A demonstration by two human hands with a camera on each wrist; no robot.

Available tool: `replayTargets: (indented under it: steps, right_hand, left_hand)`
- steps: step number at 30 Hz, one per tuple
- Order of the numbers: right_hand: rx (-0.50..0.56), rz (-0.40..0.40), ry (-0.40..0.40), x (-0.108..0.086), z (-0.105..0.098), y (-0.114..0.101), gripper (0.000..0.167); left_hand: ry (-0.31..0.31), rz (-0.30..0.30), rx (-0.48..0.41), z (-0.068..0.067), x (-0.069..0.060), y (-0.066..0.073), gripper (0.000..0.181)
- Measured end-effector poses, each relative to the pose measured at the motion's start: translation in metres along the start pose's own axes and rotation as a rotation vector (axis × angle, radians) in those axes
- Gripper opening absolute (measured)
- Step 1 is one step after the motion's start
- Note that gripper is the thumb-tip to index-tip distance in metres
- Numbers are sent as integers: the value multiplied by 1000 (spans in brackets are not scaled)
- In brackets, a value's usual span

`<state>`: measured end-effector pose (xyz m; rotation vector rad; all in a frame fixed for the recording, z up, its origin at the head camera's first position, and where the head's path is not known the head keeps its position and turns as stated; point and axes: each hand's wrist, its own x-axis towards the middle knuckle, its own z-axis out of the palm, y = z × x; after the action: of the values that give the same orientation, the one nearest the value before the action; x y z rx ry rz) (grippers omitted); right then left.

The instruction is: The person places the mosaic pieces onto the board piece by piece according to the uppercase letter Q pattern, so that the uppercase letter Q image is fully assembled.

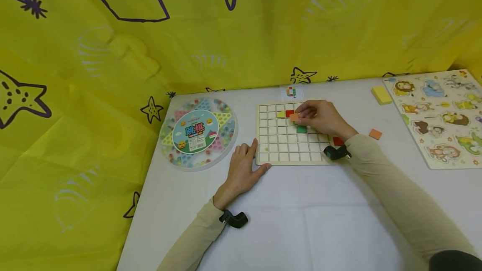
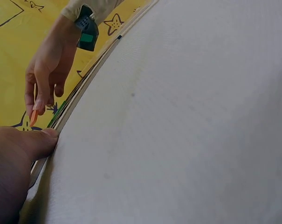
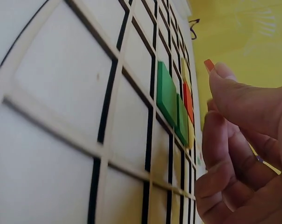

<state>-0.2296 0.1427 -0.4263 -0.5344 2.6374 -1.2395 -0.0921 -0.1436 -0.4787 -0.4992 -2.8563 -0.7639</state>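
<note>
My right hand [image 1: 321,116] pinches an orange square tile [image 1: 294,117] between thumb and fingertips above a pale grid board [image 1: 273,140]. In the right wrist view, this tile [image 3: 209,65] stands off the board surface. Near it on the grid lie a yellow tile [image 1: 280,114], a red tile [image 1: 289,113] and a green tile [image 1: 301,129]; a second green tile [image 3: 182,120] shows in the right wrist view. At the board's near left corner rests my left hand [image 1: 241,168], its thumb [image 2: 43,140] against the front edge and a finger along the left side.
Behind the board lies a small pattern card [image 1: 291,92]. To the left is a round Chinese checkers set [image 1: 198,133]. On the right are a loose orange tile [image 1: 375,134], a red tile [image 1: 338,141], a yellow block [image 1: 382,95] and an animal puzzle board [image 1: 416,145].
</note>
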Motion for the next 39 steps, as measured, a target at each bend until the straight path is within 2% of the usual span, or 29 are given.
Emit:
replayTargets:
  steps: [8,12,17,28,39]
  right_hand:
    - [18,-72,-1,11,16,-2,31]
    - [19,-84,-2,16,22,-2,30]
    - [5,-85,5,19,27,-5,28]
    - [-53,-65,3,24,30,-6,29]
    - [-74,-83,-11,25,31,-8,23]
  left_hand:
    - [-12,2,8,0,0,0,85]
    - [-7,8,7,0,0,1,85]
    - [3,23,8,1,0,1,85]
    - [-10,10,11,0,0,1,85]
    - [-16,-8,4,-1,-1,-1,86]
